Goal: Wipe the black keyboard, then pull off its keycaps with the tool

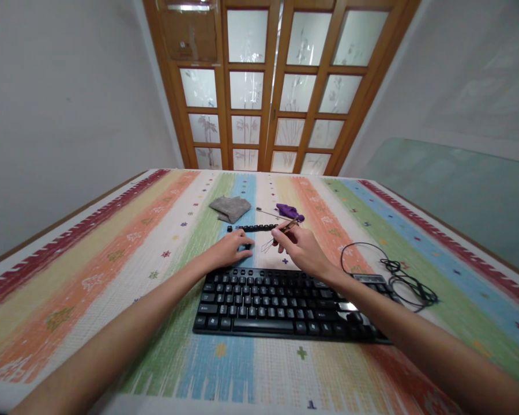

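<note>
Just beyond the keyboard (259, 312), my left hand (231, 249) rests low over the tablecloth. Its thumb and index finger close around a small black keycap (248, 246). My right hand (300, 248) is raised above the keyboard's back edge and pinches a wire keycap puller (267, 246), whose thin loops point left toward the keycap. The puller's handle is partly hidden by the fingers. Beyond both hands lies a row of loose black keycaps (257, 228), with a single keycap (229, 229) at its left. My right forearm covers part of the keyboard's right side.
A folded grey cloth (230, 208) and a purple cloth or pouch (288, 211) lie farther back. Between them is a thin rod (274, 215) with a small dark end. A coiled black cable (409, 285) lies at right on the striped tablecloth (155, 311).
</note>
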`<state>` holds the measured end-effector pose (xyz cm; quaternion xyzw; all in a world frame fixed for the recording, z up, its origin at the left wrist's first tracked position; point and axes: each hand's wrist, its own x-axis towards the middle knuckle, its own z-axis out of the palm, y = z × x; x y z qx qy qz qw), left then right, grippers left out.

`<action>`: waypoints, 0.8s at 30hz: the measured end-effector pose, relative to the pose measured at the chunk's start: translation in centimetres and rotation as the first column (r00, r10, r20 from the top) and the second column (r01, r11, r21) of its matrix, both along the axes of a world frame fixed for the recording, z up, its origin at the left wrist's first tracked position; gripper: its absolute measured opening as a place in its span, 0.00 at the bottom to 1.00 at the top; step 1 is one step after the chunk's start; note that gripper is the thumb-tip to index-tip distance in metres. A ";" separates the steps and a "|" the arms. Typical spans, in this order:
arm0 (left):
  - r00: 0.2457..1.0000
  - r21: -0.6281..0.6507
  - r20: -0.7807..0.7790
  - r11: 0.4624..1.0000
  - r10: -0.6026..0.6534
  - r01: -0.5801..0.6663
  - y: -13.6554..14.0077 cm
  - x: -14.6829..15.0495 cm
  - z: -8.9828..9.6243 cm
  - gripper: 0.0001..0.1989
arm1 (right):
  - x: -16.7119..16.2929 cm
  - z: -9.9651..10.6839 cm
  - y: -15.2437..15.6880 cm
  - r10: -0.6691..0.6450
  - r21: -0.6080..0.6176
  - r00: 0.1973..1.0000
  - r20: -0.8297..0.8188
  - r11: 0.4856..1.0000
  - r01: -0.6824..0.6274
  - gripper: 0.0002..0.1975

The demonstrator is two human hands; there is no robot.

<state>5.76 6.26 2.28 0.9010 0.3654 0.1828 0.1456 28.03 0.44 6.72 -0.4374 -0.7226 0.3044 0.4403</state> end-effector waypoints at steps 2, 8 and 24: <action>1.000 0.001 -0.002 1.000 -0.006 0.006 0.2 -0.2 -0.2 0.09 | 0.3 0.0 -0.3 0.013 -0.006 1.000 0.008 1.000 -0.013 0.17; 0.988 -0.028 0.134 0.997 0.079 -0.076 0.2 -2.6 -0.8 0.06 | 0.3 -0.2 -0.7 0.079 -0.030 0.997 0.024 0.997 -0.078 0.15; 0.898 -0.016 0.310 0.946 0.312 -0.324 0.3 -5.5 -2.5 0.10 | -3.1 -1.2 -0.7 0.180 -0.030 0.978 0.109 0.984 -0.177 0.17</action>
